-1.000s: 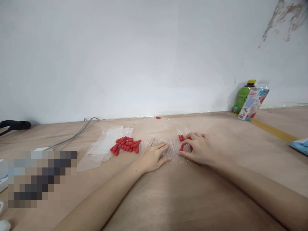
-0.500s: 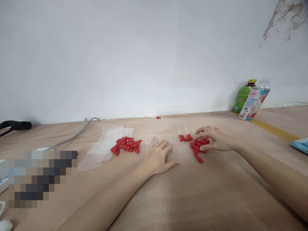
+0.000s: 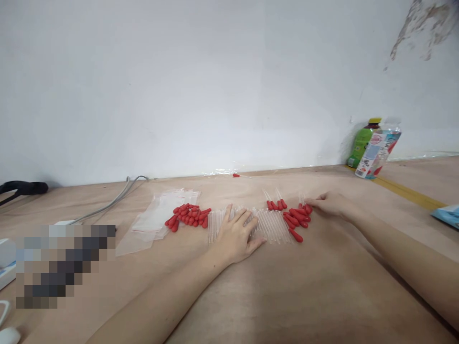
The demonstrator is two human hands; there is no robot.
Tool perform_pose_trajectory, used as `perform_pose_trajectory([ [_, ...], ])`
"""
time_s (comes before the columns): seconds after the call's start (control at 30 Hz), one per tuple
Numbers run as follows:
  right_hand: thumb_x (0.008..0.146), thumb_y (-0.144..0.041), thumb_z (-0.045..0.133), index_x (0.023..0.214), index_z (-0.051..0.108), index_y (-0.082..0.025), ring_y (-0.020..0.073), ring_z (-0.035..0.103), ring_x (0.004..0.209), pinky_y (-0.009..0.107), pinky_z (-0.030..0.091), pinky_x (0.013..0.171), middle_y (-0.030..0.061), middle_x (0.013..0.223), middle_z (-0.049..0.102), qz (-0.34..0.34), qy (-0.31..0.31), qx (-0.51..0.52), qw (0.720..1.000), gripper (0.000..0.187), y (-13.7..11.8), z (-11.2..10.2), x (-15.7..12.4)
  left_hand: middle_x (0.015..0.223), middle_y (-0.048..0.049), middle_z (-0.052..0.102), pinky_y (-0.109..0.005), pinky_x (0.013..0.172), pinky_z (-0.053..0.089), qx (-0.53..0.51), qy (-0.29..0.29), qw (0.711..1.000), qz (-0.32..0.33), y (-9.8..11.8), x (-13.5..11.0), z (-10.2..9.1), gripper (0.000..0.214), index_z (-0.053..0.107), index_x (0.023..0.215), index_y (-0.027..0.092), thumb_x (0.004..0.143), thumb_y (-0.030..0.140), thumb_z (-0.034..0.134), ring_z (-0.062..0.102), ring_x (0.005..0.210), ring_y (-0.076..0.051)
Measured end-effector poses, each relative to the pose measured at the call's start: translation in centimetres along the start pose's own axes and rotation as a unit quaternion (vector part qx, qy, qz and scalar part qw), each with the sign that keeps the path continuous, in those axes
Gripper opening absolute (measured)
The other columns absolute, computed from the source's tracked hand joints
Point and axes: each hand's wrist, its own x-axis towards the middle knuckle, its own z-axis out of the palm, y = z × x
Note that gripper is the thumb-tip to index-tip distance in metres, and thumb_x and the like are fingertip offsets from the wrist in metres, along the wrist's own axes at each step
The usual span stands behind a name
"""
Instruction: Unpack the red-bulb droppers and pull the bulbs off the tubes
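Observation:
Under my left hand (image 3: 234, 234) lies a row of clear pipette tubes (image 3: 270, 224). That hand rests flat across them with its fingers spread. Red rubber bulbs (image 3: 188, 216) are heaped at the row's left end, and more red bulbs (image 3: 296, 217) lie at its right end. My right hand (image 3: 328, 203) is at the far right of these bulbs, a finger stretched out against the clear tubes of some droppers; its thumb is hidden. Several assembled droppers (image 3: 276, 204) lie just behind the row, bulbs toward me.
Clear zip bags (image 3: 154, 215) lie left of the bulbs. A single dropper (image 3: 236, 175) lies near the wall. Two bottles (image 3: 376, 150) stand at the back right, by yellow tape (image 3: 405, 191). A grey cable (image 3: 111, 203), a black object (image 3: 25, 187) and a blurred patch are on the left.
My right hand has lifted off the right-hand bulbs and shifted right and slightly back, uncovering bulbs and upright-pointing clear tubes. My left hand has stayed in place.

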Motion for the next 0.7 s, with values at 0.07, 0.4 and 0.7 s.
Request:
perform_pose_trajectory([
  [0.07, 0.060, -0.061, 0.054, 0.053, 0.063, -0.018, 0.0200, 0.057, 0.055, 0.029, 0.040, 0.048, 0.0064, 0.056, 0.062, 0.002, -0.001, -0.001, 1.000, 0.044, -0.3, 0.2, -0.1, 0.116, -0.0123, 0.056, -0.057, 0.105, 0.010, 0.001, -0.001, 1.000, 0.002, 0.0, 0.0, 0.0, 0.046, 0.052, 0.114, 0.016, 0.081, 0.049, 0.048, 0.046, 0.115, -0.027],
  [0.4, 0.052, -0.060, 0.061, 0.038, 0.051, -0.019, 0.0167, 0.050, 0.045, 0.029, 0.033, 0.044, 0.0034, 0.044, 0.053, -0.027, -0.008, -0.013, 1.000, 0.044, -1.2, 0.0, -0.6, 0.115, -0.0117, 0.056, -0.056, 0.106, 0.011, -0.003, -0.006, 1.000, 0.003, 0.0, -0.1, -0.1, 0.042, 0.054, 0.112, 0.017, 0.081, 0.046, 0.049, 0.047, 0.113, -0.027],
  [0.7, 0.065, -0.044, 0.055, 0.046, 0.058, -0.017, 0.0155, 0.052, 0.051, 0.026, 0.036, 0.046, 0.0036, 0.052, 0.058, -0.040, 0.048, 0.074, 0.995, 0.033, -2.1, -0.9, -1.4, 0.119, -0.0110, 0.054, -0.054, 0.106, 0.013, 0.019, 0.006, 1.000, -0.004, 0.0, -0.1, -0.2, 0.046, 0.051, 0.116, 0.017, 0.083, 0.048, 0.044, 0.043, 0.117, -0.027],
])
